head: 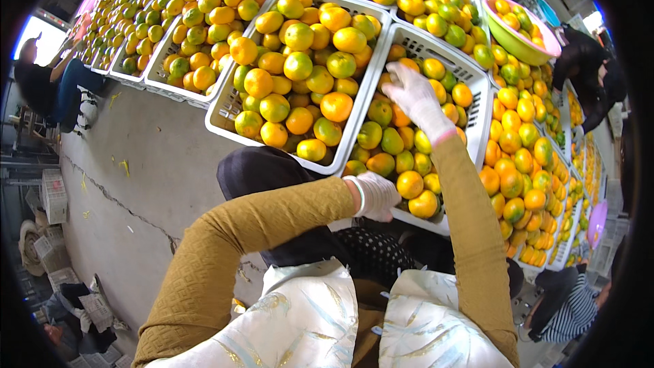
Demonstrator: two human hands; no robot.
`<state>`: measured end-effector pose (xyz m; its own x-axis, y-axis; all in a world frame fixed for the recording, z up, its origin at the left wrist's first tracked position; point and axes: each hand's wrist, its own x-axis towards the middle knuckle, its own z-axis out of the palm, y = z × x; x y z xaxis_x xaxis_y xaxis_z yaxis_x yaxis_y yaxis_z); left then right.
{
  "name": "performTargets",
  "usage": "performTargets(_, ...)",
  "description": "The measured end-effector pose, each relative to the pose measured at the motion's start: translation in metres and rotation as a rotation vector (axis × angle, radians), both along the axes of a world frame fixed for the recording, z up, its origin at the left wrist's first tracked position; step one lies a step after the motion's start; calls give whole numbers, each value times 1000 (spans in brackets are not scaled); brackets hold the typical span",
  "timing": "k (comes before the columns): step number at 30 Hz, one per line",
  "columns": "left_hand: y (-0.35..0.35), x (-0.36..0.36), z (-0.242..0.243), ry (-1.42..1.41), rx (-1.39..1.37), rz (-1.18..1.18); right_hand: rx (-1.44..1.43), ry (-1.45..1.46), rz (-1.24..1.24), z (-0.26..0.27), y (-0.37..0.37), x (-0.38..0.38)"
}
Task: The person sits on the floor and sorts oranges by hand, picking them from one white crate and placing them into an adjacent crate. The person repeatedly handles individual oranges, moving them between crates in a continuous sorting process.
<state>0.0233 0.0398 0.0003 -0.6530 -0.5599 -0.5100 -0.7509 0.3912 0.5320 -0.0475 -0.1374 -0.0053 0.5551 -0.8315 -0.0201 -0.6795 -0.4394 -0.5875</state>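
Note:
A white plastic crate point(477, 87) of green-orange mandarins point(392, 141) stands right in front of me. My right hand point(416, 94), in a thin white glove, reaches down into its far part. The thumb and fingers are at a mandarin by the crate's left wall; whether they grip it is not clear. My left hand point(377, 197), gloved too, lies at the crate's near left corner with its fingers curled. Their tips are hidden, so I cannot see whether they hold the rim or a fruit. Two orange mandarins point(423, 204) rest just right of it.
Another full white crate point(271, 138) adjoins on the left, and mandarins are heaped point(516, 179) on the right. A pink-and-green basin point(526, 43) of fruit sits at the far right. Other people point(46, 82) are at the left and right. Cracked concrete floor point(138, 163) lies left.

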Motion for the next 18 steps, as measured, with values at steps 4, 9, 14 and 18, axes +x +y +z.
performTargets(4, 9, -22, -13, 89, -166, 51, -176, 37, -52, -15, -88, 78)
performTargets(9, 6, -26, -28, 63, -281, -18, -251, 276, 196, -54, -166, 114)
performTargets(14, -12, -13, -26, 37, -323, 35, 210, -150, 138, -60, -171, 79)
performTargets(18, -13, -16, -32, 89, -370, 40, 934, -1019, -8, -47, -122, 12)
